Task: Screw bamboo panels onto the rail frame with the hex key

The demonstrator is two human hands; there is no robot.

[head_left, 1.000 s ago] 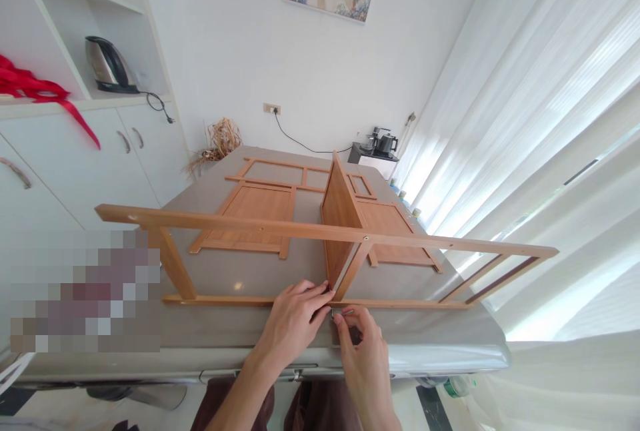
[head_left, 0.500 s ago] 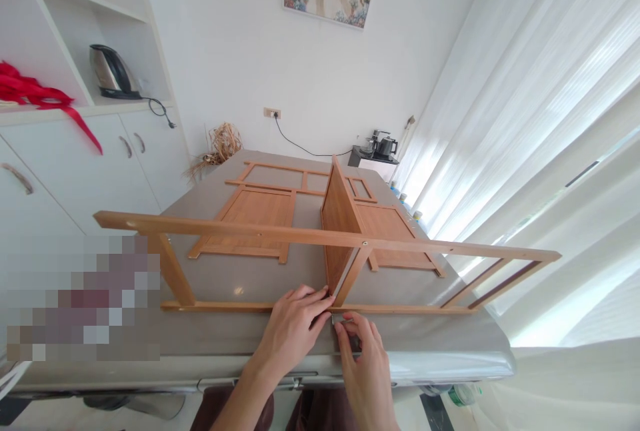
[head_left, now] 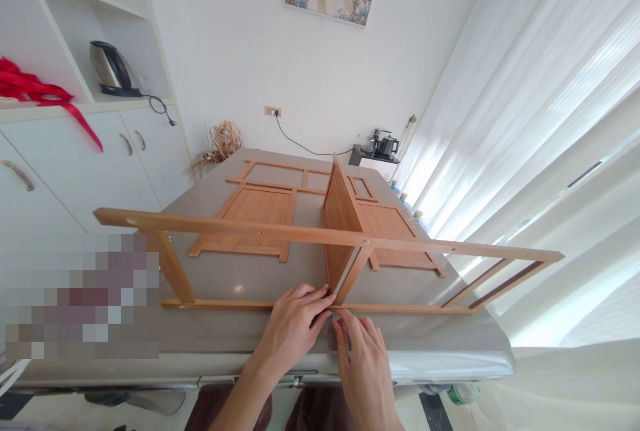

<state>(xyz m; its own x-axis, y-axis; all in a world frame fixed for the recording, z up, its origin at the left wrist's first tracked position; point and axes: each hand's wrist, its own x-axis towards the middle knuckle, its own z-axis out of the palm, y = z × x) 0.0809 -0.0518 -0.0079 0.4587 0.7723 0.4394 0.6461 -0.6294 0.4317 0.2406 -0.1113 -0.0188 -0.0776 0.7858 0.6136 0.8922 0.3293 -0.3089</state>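
A long wooden frame (head_left: 280, 234) stands on its side along the near edge of the table, with an upright wooden panel (head_left: 341, 208) meeting it at the middle. My left hand (head_left: 299, 316) is closed around the lower rail at that joint, fingers over the panel's bottom corner and thumb on the near side. Just right of it, my right hand (head_left: 364, 344) pinches a small, thin metal tool that looks like a hex key (head_left: 335, 317), its tip at the lower rail below the joint. The fingers hide most of the tool. A bolt head (head_left: 366, 242) shows in the upper rail.
Flat panels lie behind the frame, one left (head_left: 255, 218) and one right (head_left: 393, 234), with a slatted frame (head_left: 280, 166) farther back. The grey table (head_left: 215, 334) has a rounded front edge. A blurred patch covers the left side. White curtains (head_left: 500, 118) hang at right.
My right hand has shifted slightly, its fingers now closer to the rail and the small tool turned. My left hand stays in place on the joint.
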